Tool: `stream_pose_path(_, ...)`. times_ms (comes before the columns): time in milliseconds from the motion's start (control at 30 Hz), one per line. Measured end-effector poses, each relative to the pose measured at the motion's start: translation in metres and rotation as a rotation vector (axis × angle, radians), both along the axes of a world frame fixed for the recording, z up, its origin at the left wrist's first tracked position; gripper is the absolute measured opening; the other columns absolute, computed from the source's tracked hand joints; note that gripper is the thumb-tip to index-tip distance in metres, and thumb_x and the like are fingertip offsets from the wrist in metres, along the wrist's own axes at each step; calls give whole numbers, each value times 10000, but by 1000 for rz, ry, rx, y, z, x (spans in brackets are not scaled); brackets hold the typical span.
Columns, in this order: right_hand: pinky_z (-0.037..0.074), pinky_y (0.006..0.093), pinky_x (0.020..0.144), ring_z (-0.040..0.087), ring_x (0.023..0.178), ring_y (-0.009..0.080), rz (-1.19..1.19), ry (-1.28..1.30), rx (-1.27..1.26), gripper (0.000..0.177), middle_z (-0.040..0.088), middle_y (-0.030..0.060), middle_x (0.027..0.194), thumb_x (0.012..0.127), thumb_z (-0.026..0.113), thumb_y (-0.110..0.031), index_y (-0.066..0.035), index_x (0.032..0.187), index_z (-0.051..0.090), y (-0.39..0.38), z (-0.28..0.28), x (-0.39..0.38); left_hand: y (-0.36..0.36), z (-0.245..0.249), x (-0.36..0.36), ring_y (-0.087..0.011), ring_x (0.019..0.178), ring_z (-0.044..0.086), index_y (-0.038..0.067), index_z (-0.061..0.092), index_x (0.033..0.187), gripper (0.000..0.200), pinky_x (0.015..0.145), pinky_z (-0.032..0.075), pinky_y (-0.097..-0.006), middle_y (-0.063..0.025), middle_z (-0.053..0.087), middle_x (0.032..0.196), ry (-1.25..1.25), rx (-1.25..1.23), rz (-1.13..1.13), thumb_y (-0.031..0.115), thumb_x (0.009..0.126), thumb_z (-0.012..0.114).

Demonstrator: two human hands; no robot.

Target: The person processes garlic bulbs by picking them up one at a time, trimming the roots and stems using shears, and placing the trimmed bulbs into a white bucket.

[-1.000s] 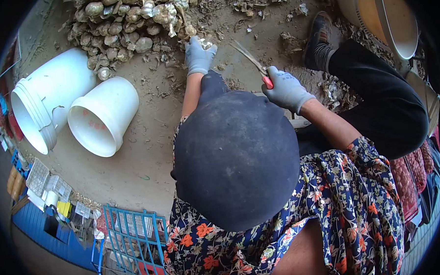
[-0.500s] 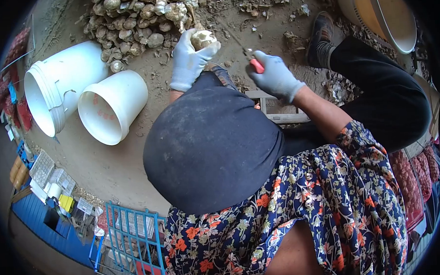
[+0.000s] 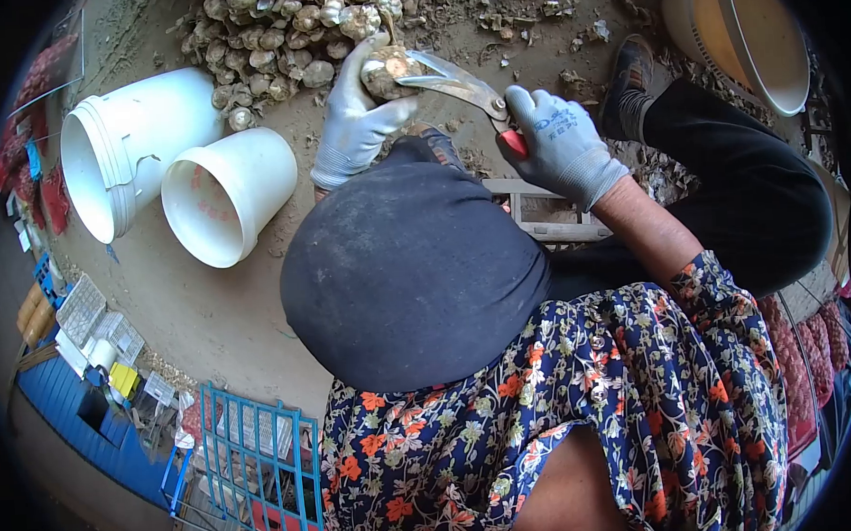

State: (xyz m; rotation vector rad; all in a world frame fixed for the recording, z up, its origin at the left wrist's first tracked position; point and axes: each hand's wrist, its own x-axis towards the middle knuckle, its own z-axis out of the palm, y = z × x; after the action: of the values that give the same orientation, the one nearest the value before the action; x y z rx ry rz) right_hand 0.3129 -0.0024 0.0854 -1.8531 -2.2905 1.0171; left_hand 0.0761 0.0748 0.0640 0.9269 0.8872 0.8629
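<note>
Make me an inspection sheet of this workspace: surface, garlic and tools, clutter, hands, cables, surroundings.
Surface: bare, dusty ground.
Job's things: garlic bulb, red-handled shears with blades open at it; garlic pile beyond.
Clutter: dry scraps scattered about.
Hands: both gloved; left hand holds the bulb, right hand the shears.
Cables: nothing clearly seen.
Surroundings: two white buckets on their sides, blue rack.

Garlic bulb [image 3: 389,72]: off-white skin with brown, soiled patches; dry stalk attached, pointing away from the wearer; gripped in the gloved left hand [image 3: 357,121], near the garlic pile [image 3: 278,46]. Shears [image 3: 470,88]: metal, red-handled, held in the gloved right hand [image 3: 561,146]; blades parted, directed left, tips at the bulb's side.
</note>
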Motion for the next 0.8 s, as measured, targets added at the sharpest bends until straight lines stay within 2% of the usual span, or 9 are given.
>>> stream_pose_path(33, 484, 452, 743, 628, 862, 337, 18, -30, 46, 347, 598, 165, 886, 857, 588, -344, -68, 1023, 461, 1, 0, 0, 0, 6, 0, -153, 961, 603, 16, 362, 1368, 738, 798, 538, -255, -120, 560, 1127, 129, -9, -59, -56, 727, 720)
stream_pose_path(200, 463, 453, 709, 625, 826, 319, 54, -140, 196, 380, 591, 147, 868, 868, 583, -394, -72, 1028, 461, 6, 6, -4, -2, -1, 2, -150, 975, 593, -7, 418, 1251, 623, 842, 513, -273, -100, 570, 1111, 174, 44, -3, -34, 714, 732)
stream_pose_path(267, 464, 454, 705, 625, 818, 318, 56, -160, 207, 382, 591, 148, 867, 870, 579, -397, -67, 1023, 462, 6, 7, -5, -4, -5, 2, -148, 979, 594, 5, 439, 1189, 561, 843, 514, -276, -93, 583, 1080, 320, 115, -36, -27, 715, 738)
stream_pose_path(333, 462, 446, 714, 615, 816, 331, 103, -181, 123, 355, 574, 143, 867, 835, 617, -292, -69, 1055, 451, 7, 6, -8, -7, -2, 2, -149, 969, 597, 4, 429, 1199, 575, 842, 516, -278, -93, 586, 1066, 321, 90, -25, -21, 718, 742)
stream_pose_path(467, 479, 455, 665, 636, 742, 356, 111, -143, -21, 300, 603, 147, 826, 858, 591, -287, -60, 998, 454, 5, -6, -8, -11, -3, -1, -156, 922, 604, -7, 393, 1220, 618, 830, 523, -281, -98, 589, 1035, 309, -46, -48, -10, 716, 751)
stream_pose_path(600, 479, 502, 648, 624, 734, 421, -31, -7, -118, 257, 612, 216, 765, 881, 556, -259, -39, 960, 449, -9, -28, -10, -18, -7, -9, -150, 878, 603, 6, 383, 1212, 619, 769, 540, -286, -107, 583, 987, 384, -165, -41, -6, 714, 751)
stream_pose_path(667, 484, 508, 726, 619, 806, 453, -195, 66, -301, 273, 632, 271, 848, 898, 521, -283, -24, 972, 478, -12, -35, -7, -26, 5, -37, -150, 794, 607, 21, 390, 1221, 600, 703, 545, -258, -105, 576, 972, 414, -98, 129, 19, 736, 743)
stream_pose_path(733, 478, 512, 732, 615, 822, 455, -243, 78, -334, 267, 626, 281, 838, 894, 520, -272, -15, 954, 479, -15, -41, 3, -28, -4, -93, -172, 660, 609, 4, 376, 1229, 531, 518, 542, -249, -111, 570, 983, 423, 154, 817, -3, 787, 669)
stream_pose_path(800, 468, 511, 735, 607, 845, 457, -297, 85, -353, 258, 612, 298, 809, 882, 520, -251, 3, 914, 485, -17, -47, 12, -16, 41, -137, -209, 753, 641, -21, 413, 1140, 421, 633, 597, -330, -174, 572, 997, 731, 272, 1195, -47, 787, 640)
